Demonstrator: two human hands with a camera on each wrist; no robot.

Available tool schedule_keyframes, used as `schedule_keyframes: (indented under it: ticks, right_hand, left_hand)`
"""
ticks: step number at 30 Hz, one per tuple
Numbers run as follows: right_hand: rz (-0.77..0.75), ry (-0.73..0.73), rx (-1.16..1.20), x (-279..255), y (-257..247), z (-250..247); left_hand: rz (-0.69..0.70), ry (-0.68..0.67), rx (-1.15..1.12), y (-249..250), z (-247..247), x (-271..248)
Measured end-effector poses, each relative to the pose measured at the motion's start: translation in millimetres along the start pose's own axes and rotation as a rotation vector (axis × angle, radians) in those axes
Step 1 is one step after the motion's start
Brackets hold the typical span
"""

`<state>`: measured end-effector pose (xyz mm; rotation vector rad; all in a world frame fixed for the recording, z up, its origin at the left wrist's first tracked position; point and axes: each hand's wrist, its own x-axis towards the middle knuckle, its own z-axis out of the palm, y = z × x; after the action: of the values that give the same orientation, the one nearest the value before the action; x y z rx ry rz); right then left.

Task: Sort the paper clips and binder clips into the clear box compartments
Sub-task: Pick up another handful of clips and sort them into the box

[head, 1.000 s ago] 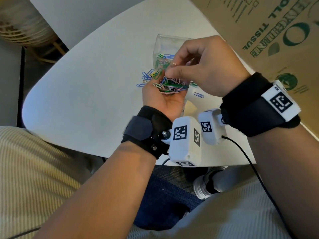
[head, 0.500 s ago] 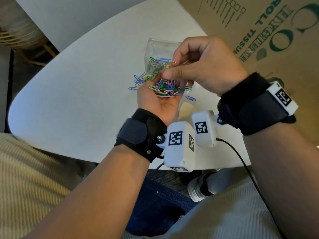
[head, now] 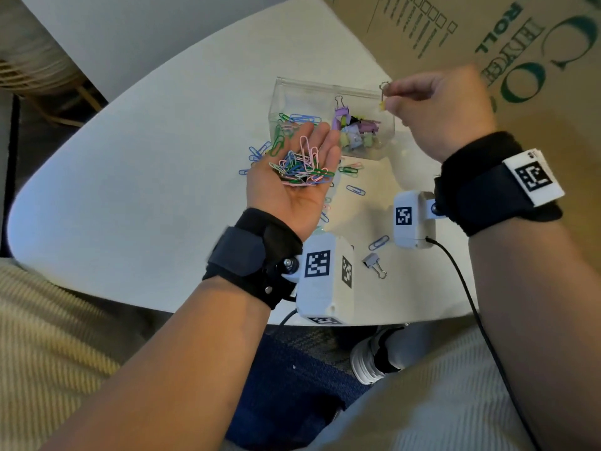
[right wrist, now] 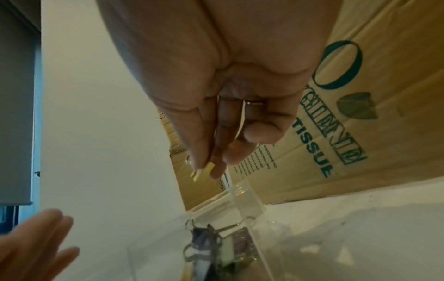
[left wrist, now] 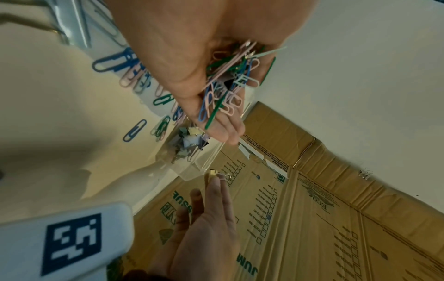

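Observation:
My left hand (head: 294,177) lies palm up with straight fingers, carrying a heap of coloured paper clips (head: 300,167) (left wrist: 225,83) just in front of the clear box (head: 328,92). My right hand (head: 432,109) is raised above the box's right end and pinches a small yellow binder clip (head: 383,99) (right wrist: 203,171) between thumb and fingers. The box's left compartment holds paper clips (head: 297,120); its right compartment holds pastel binder clips (head: 354,128) (right wrist: 216,245).
Loose paper clips (head: 355,190) lie on the white table (head: 146,190) around the box, and a grey binder clip (head: 374,263) lies near my wrists. A large cardboard carton (head: 520,43) stands along the table's right side.
My right hand has lifted a yellow binder clip out of the heap in my left palm and carried it right, above the box. My left palm now lies uncovered.

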<state>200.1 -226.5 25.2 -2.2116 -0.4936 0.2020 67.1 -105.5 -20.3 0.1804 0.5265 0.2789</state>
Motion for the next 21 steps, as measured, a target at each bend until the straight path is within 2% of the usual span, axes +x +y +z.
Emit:
schedule_keyframes:
  ticks: [3,7,11,14,17,21]
  right_hand:
    - [-0.031,-0.06,-0.182,-2,0,2]
    - [-0.147,-0.091,-0.233,-7,-13,-3]
    - [-0.245,-0.312,-0.262,-26,-36,4]
    - [-0.284,-0.427,-0.403,-36,-46,15]
    - [-0.293,-0.477,-0.508,-41,-48,26]
    - [-0.332,-0.457,-0.488,-43,-46,38]
  left_hand:
    - [-0.007,-0.001,0.008,-3,-1,-1]
    - [-0.014,-0.005,0.007,-4,-1,0]
    - [0.023,-0.022,-0.025,-8,0,0]
    - [0.063,-0.021,-0.028,-10,-1,-1]
    - [0.064,-0.008,-0.032,-8,1,-2]
    - [0.079,0.005,-0.046,-7,-2,-2]
